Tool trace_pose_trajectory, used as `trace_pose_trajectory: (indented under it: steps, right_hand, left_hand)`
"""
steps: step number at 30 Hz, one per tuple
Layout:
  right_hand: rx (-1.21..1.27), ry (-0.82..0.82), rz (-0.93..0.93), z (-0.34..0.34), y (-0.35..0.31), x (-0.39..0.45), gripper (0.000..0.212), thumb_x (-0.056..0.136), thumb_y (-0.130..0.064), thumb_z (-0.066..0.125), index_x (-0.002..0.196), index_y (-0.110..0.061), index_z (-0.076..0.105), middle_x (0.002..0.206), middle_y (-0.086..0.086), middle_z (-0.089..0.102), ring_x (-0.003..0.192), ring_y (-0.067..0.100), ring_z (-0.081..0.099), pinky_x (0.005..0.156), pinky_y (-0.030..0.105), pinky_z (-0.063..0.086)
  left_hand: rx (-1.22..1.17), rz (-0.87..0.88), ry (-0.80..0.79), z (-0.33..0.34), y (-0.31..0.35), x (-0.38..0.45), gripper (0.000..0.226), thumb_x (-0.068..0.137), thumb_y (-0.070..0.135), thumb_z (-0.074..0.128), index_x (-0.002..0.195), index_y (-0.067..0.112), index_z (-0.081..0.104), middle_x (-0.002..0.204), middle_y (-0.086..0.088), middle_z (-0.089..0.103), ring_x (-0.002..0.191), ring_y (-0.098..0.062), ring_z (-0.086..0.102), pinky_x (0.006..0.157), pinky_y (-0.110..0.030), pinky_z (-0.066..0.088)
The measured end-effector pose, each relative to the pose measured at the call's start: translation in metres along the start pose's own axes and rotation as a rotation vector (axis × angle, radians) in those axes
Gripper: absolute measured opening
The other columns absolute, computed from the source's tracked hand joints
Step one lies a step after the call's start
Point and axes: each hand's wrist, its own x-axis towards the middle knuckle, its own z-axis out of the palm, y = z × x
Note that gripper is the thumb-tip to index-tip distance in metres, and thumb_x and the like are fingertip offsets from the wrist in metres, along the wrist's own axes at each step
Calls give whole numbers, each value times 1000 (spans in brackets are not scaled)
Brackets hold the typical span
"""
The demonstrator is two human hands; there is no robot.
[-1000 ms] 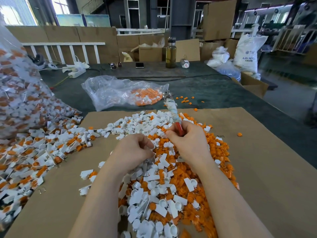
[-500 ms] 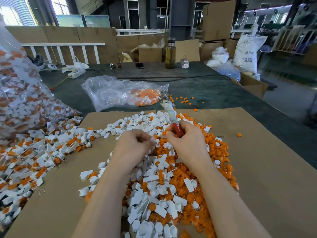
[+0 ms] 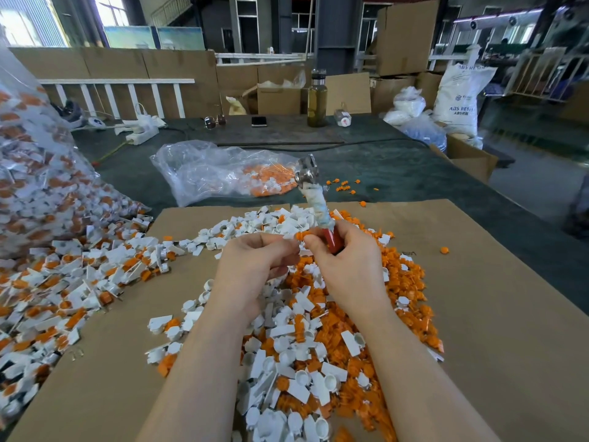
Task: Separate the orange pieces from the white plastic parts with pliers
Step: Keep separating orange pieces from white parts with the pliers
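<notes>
Starting at nine o'clock, a big clear sack point(image 3: 35, 173) of unsorted white-and-orange parts leans against the table point(image 3: 414, 173), and its contents spill onto the brown cardboard sheet point(image 3: 497, 330) as a loose drift of unsorted parts point(image 3: 63, 282). Toward eleven o'clock lies a smaller clear bag point(image 3: 216, 170) holding orange pieces only.

At the centre sits the worked heap point(image 3: 318, 346), white shells and loose orange pieces mixed together. Above it the left hand point(image 3: 255, 266) has its fingers curled in, pinching a small joined part point(image 3: 298, 236) at the fingertips — white plastic with an orange bit showing. The right hand point(image 3: 347, 266) meets it from three o'clock: thumb and forefinger close on the same part, while the other fingers wrap the red grip of the pliers point(image 3: 314, 193), whose cloth-wrapped shank and metal head point away toward twelve o'clock, touching no part. Whether the plier jaws stand apart or together I cannot tell.

The step in hand looks like seating the next piece before the tool bites. To do it well, the left hand should turn the part so the orange insert faces the right hand and hold only the white shell, fingertips clear of the orange. The pliers then need swinging round so the head reaches the insert — a short, straight pull rather than a twist, which could crack the white plastic. A few stray orange pieces point(image 3: 344, 186) lie at one o'clock on the green table.
</notes>
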Motion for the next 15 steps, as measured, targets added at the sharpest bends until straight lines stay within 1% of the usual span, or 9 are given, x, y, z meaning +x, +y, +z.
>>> trace_pose_trajectory:
  steps: [1, 3, 6, 9, 13, 15]
  right_hand:
    - [-14, 10, -7, 0, 0, 0, 17, 88, -37, 68, 84, -21, 64, 72, -11, 62, 67, 6, 59, 62, 27, 51]
    - [-39, 29, -32, 1, -1, -2, 18, 87, -36, 68, 84, -20, 63, 74, -12, 63, 69, 6, 59, 63, 28, 53]
    - [-68, 48, -47, 1, -2, -2, 16, 87, -36, 68, 87, -21, 64, 73, -14, 61, 69, 3, 59, 61, 21, 49]
    - [-72, 51, -35, 1, -1, -2, 16, 87, -35, 67, 85, -21, 63, 69, -14, 58, 64, 2, 56, 57, 16, 40]
    - [-86, 21, -18, 0, 0, 0, 17, 88, -35, 66, 82, -21, 61, 68, -13, 57, 64, 4, 54, 56, 19, 38]
    - [-83, -2, -19, 0, 0, 1, 14, 89, -35, 67, 83, -23, 61, 69, -14, 57, 65, 3, 55, 57, 19, 38]
  left_hand:
    - [-9, 9, 2, 1, 0, -1, 7, 79, 10, 78, 73, 10, 74, 76, -10, 76, 70, -15, 74, 59, -18, 56]
    - [-4, 41, 8, 3, 1, -2, 7, 78, 9, 79, 73, 10, 75, 75, -11, 76, 71, -17, 74, 59, -19, 56]
    - [69, 106, 39, 5, 2, -3, 13, 75, 10, 83, 67, 16, 75, 71, -7, 76, 71, -20, 75, 59, -19, 55]
    - [227, 169, 87, 9, 2, -4, 14, 74, 18, 85, 67, 21, 74, 67, 2, 74, 69, -14, 74, 61, -22, 55]
    - [320, 228, 101, 10, 3, -6, 13, 76, 22, 84, 67, 23, 74, 65, 6, 74, 67, -11, 72, 58, -15, 55]
    - [346, 231, 108, 10, 3, -6, 12, 77, 22, 83, 68, 23, 74, 66, 7, 74, 68, -12, 71, 56, -14, 55]
